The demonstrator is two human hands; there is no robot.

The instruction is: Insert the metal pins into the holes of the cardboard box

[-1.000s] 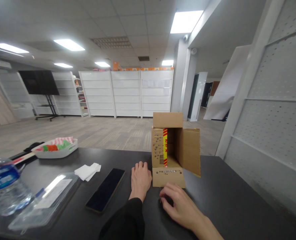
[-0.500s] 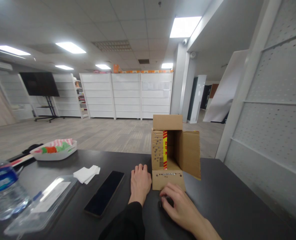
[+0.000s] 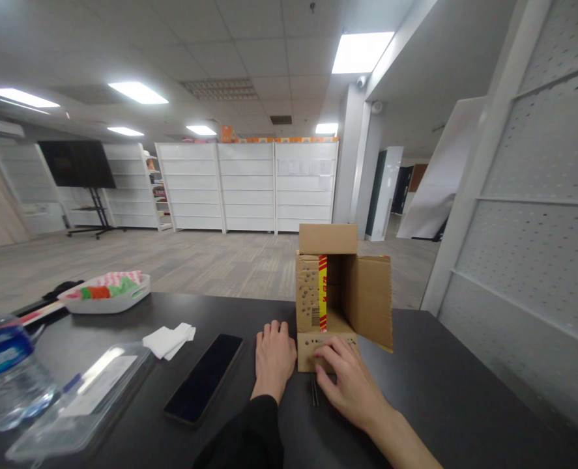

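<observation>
An open cardboard box (image 3: pixel 308 293) stands on the dark table, its opening facing me and its flaps spread. My left hand (image 3: pixel 275 355) lies flat on the table against the box's left side, fingers extended, holding nothing. Over the box's lower front flap (image 3: pixel 308 361), which has a row of small holes and dark spots, is my right hand (image 3: pixel 345 378), its fingers curled. Whether anything is between those fingertips is too small to tell. Thin metal pieces (image 3: pixel 315 391) lie on the table just below the flap, left of my right thumb.
Left of my hands are a black phone (image 3: pixel 204 379), white tissues (image 3: pixel 167 340), a clear plastic case (image 3: pixel 88 397) and a water bottle (image 3: pixel 8 368). A white tray (image 3: pixel 105 303) with colourful items sits farther back. A perforated panel (image 3: pixel 537 247) stands at the right.
My right hand has moved forward from the table onto the lower flap. The thin metal pieces, earlier by its fingers, now show apart from it. My left hand has stayed put.
</observation>
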